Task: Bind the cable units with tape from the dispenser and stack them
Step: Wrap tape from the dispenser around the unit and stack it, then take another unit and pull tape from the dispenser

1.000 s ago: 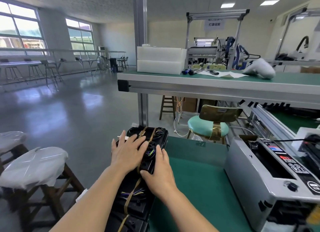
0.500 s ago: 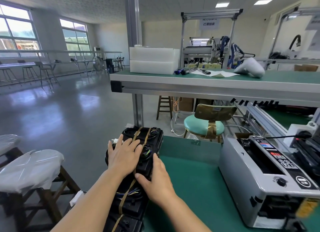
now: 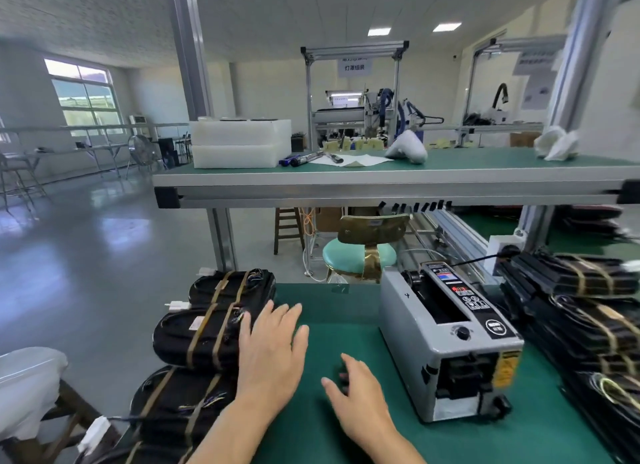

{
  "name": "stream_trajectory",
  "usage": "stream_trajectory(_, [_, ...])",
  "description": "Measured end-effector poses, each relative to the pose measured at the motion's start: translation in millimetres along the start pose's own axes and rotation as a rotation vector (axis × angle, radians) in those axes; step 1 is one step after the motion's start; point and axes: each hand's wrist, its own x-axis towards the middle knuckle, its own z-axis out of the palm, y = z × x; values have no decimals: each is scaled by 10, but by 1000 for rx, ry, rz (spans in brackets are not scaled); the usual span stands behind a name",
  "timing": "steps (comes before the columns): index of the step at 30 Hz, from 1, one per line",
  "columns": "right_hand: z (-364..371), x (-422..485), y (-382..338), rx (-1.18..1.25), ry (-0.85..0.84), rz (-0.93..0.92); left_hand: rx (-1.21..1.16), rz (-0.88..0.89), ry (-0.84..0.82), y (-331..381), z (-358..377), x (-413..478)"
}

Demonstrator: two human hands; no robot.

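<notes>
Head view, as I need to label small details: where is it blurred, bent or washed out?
Head view: the taped bundles at right and the post above them are smeared with blur. Head view: the tape dispenser and the left bundles are sharp. Head view: the wide lens tilts that post and the left post inward. Head view: light from the window glares on the floor.

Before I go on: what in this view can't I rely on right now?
Head view only.
Tape dispenser: outlet slot is dark; whether a strip is out cannot be told.
Left stack of bound units: cut off by the bottom edge, so no count.
Right pile of units: blurred, cut by the right edge.
Panel lettering: too small.
</notes>
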Motion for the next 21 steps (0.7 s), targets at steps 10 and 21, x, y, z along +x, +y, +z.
stream_trajectory(10, [-610,-500,539,-104,-37,-196,194,53,-283,676,644,-856])
stream_trajectory(21, [-1031,-794,923,31,60,-130,89,239,-261,1426,838,-1085])
